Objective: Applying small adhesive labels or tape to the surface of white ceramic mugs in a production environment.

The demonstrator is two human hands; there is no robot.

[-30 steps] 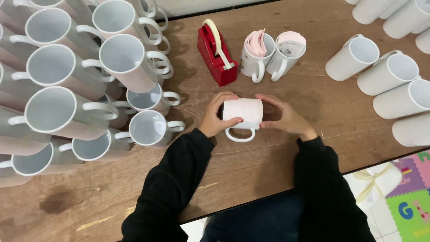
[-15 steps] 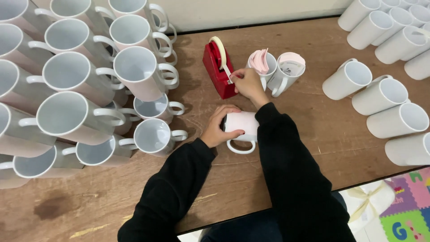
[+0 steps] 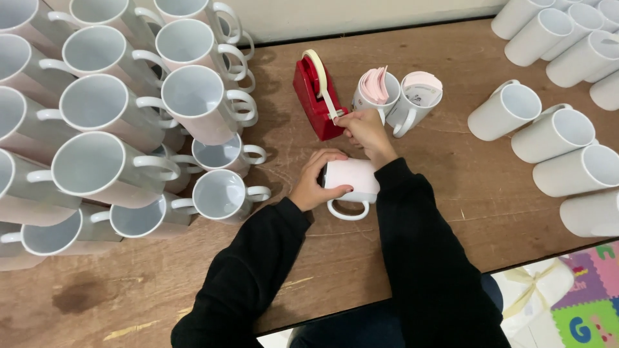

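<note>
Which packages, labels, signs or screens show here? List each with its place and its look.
Pink sheet wrap: around the white mug lying on its side under the left hand, plain pale pink.
Stack of pink sheets: standing in an upright white mug behind the red tape dispenser, curled, pink.
Rolled sheets: in the neighbouring white mug, pinkish white with faint marks.
No signs or screens in view.
</note>
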